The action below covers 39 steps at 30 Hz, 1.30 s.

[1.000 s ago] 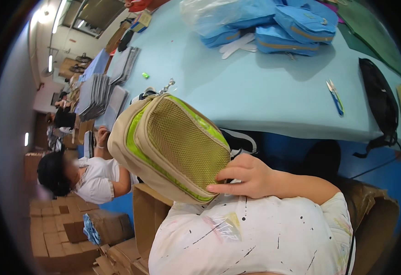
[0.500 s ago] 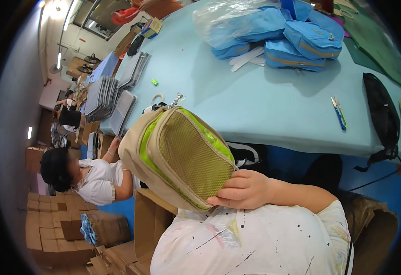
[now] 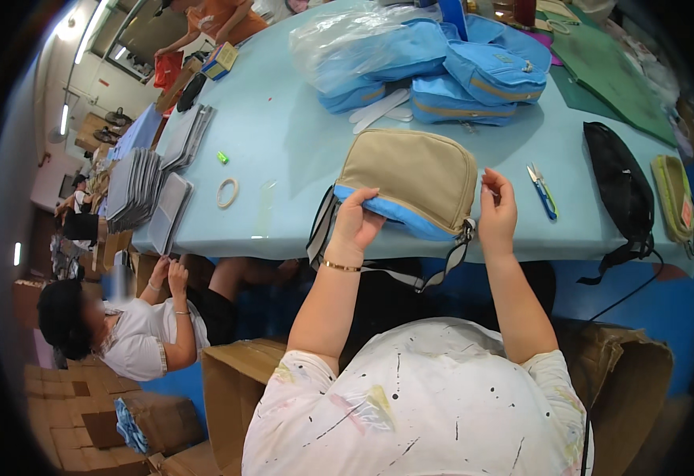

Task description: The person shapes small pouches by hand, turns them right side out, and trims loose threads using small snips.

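Observation:
A tan bag (image 3: 410, 170) with a blue strip along its lower side is over the near edge of the table, its plain tan face up. My left hand (image 3: 356, 224) grips its lower left edge, thumb on top and the other fingers mostly hidden beneath. Black-and-grey webbing straps (image 3: 434, 278) hang below the bag. Just off the right side of the bag, my right hand (image 3: 499, 208) is raised with fingers loosely bent; nothing shows in it. To its right lie thread snips (image 3: 542, 192) with blue and green handles.
Blue bags (image 3: 466, 75) under clear plastic are piled at the back. A black pouch (image 3: 618, 182) and a green case (image 3: 672, 198) lie right. At left are a tape roll (image 3: 227, 193) and stacked grey panels (image 3: 134, 190). A co-worker (image 3: 145, 333) sits there. Cardboard boxes flank me.
The bag has moved away from me toward the table and turned from its green mesh front to a plain tan face. My left hand now shows; my right hand has left the bag.

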Each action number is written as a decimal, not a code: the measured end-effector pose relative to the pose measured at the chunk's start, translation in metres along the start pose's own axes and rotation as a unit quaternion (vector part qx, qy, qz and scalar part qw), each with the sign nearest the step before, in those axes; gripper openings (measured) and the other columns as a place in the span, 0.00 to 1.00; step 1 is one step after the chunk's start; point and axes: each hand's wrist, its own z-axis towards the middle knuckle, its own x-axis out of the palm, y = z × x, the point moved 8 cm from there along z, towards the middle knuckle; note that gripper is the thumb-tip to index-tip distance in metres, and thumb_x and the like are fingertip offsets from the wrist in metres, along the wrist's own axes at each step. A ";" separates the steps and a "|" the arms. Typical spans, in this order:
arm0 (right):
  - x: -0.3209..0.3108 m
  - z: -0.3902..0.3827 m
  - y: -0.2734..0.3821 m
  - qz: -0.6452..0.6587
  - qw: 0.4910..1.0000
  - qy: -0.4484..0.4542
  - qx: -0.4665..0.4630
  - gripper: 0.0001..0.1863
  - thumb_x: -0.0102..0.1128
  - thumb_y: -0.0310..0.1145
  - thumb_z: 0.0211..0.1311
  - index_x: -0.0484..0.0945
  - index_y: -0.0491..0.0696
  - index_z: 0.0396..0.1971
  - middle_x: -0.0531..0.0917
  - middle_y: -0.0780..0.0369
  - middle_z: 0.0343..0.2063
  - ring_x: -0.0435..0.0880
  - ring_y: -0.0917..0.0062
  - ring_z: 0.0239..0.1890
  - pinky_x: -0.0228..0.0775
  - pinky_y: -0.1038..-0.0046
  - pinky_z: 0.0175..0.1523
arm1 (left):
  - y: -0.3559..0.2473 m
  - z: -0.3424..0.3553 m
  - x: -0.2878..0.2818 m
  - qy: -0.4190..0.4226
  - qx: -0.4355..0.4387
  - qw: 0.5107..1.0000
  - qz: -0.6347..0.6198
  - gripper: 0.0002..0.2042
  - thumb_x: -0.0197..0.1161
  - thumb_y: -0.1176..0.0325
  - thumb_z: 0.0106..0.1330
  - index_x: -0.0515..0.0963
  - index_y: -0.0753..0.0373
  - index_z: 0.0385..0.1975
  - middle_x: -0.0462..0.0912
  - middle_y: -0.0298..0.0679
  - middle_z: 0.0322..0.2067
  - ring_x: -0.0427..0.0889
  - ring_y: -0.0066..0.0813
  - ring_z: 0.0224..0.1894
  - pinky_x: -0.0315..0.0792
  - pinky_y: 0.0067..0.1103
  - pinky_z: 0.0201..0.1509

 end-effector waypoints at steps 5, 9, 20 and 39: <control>0.024 -0.034 0.082 -0.163 0.935 0.059 -0.308 0.11 0.57 0.26 0.57 0.77 0.47 0.41 0.79 0.61 0.40 0.75 0.65 0.46 0.62 0.67 0.55 | -0.006 -0.038 0.027 0.002 0.054 0.998 0.028 0.16 0.56 0.72 0.63 0.70 0.66 0.51 0.77 0.41 0.47 0.75 0.37 0.51 0.70 0.33 0.57; 0.032 -0.040 0.066 -0.315 0.871 0.129 -0.354 0.06 0.60 0.31 0.55 0.80 0.51 0.33 0.80 0.67 0.39 0.75 0.69 0.47 0.58 0.68 0.56 | -0.008 -0.088 0.028 0.057 -0.072 0.984 0.154 0.10 0.55 0.70 0.65 0.73 0.66 0.44 0.79 0.43 0.42 0.80 0.36 0.44 0.74 0.29 0.51; -0.008 -0.037 0.048 -0.159 0.922 0.087 -0.341 0.01 0.61 0.30 0.53 0.80 0.51 0.25 0.77 0.66 0.28 0.72 0.71 0.35 0.62 0.72 0.44 | -0.139 0.034 0.053 0.001 0.179 0.831 0.527 0.15 0.59 0.65 0.64 0.74 0.70 0.43 0.80 0.41 0.35 0.80 0.24 0.32 0.74 0.18 0.38; -0.004 -0.021 0.036 -0.072 0.961 0.161 -0.214 0.05 0.57 0.27 0.57 0.79 0.46 0.22 0.76 0.63 0.27 0.71 0.70 0.31 0.65 0.73 0.38 | -0.141 0.164 0.000 -0.131 0.261 0.618 0.730 0.15 0.68 0.63 0.54 0.78 0.65 0.36 0.82 0.41 0.32 0.79 0.34 0.34 0.73 0.27 0.40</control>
